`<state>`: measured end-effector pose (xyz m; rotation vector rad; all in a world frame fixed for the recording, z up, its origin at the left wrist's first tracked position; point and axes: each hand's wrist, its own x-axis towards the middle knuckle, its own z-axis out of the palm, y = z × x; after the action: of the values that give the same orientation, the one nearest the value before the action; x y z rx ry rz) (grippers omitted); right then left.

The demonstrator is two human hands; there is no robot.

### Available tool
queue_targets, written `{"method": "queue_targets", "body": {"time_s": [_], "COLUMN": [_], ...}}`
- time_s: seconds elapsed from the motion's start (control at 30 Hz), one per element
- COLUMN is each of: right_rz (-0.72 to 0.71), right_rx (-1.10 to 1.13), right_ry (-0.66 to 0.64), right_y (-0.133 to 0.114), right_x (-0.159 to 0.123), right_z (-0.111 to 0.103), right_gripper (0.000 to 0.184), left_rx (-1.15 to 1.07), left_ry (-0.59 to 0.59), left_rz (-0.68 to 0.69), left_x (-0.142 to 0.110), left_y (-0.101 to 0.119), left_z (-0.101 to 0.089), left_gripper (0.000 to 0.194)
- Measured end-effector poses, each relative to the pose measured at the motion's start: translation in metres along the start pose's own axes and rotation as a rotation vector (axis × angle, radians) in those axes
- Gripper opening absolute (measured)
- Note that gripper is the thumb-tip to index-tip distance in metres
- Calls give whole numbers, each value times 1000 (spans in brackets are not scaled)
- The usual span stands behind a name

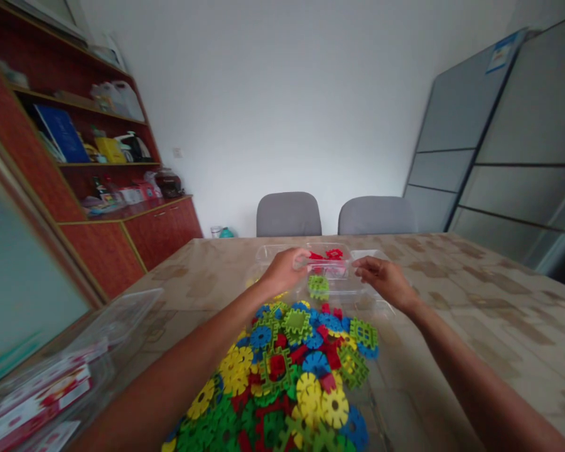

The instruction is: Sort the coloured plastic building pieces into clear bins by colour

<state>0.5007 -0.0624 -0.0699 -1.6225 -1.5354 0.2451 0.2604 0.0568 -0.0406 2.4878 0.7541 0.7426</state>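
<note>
At the far end of the pile, my left hand (287,269) is curved with thumb and fingers at the left end of a small clear plastic box (341,271), gripping it. Red pieces (334,254) show in this box, close to my fingertips. My right hand (381,276) hovers just past the box's right end, fingers loosely bent and slightly apart, with nothing visible in them. Below both hands spreads a heap of plastic building pieces: yellow notched discs (334,408), blue notched discs (316,363), green squares (297,322) and red connectors (277,366).
More clear trays (268,252) stand around the box; one green square (318,287) is in a tray. At left lie a clear lid (127,317) and packaging with a red-and-white label (42,408). Two grey chairs (289,213) stand behind the patterned table (456,301).
</note>
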Motion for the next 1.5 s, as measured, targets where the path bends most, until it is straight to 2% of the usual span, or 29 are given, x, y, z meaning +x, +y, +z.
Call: {"method": "queue_targets", "body": {"time_s": [0.13, 0.27, 0.33, 0.43, 0.53, 0.67, 0.77, 0.83, 0.93, 1.03, 1.13, 1.27, 1.37, 1.4, 1.5], "right_rz": [-30, -75, -91, -102, -104, -101, -96, -101, -120, -146, -178, -136, -156, -175, -204], "right_rx": [13, 31, 17, -33, -87, -130, -122, -92, -41, -27, -41, -22, -37, -65, -152], "right_ry": [-79, -190, -238, -267, -243, -168, -135, -156, -234, -310, -426, -592, -615, -611, -606], "right_y": [-16, -31, -36, -41, -40, -31, -26, -28, -39, -53, -64, -73, -79, -80, -76], "right_x": [-2, -10, -17, -26, -24, -2, 11, 8, -12, -40, -67, -95, -109, -112, -117], "right_z": [8, 19, 21, 16, 5, -3, 4, 14, 26, 29, 25, 25, 33, 36, 46], "right_gripper": [26, 29, 27, 25, 24, 20, 19, 20, 23, 24, 25, 23, 16, 21, 53], "left_rx": [-66, -3, 62, 139, 170, 179, 215, 227, 216, 196, 193, 227, 235, 241, 269], "left_ry": [2, -13, -47, -87, -117, -135, -158, -212, -341, -420, -425, -392, -355, -354, -379], "left_rz": [-7, -22, -45, -98, -90, -65, -86, -96, -122, -132, -105, -79, -45, -44, -86], "left_x": [-62, -115, -136, -156, -164, -162, -165, -172, -183, -187, -187, -183, -180, -179, -181], "left_y": [-1, -5, -11, -22, -27, -22, -21, -22, -21, -14, -4, 7, 11, 11, 6], "left_z": [-29, -59, -67, -69, -65, -62, -63, -66, -69, -70, -68, -63, -63, -64, -71], "left_gripper": [27, 27, 28, 30, 31, 30, 33, 38, 43, 43, 40, 33, 30, 29, 27]}}
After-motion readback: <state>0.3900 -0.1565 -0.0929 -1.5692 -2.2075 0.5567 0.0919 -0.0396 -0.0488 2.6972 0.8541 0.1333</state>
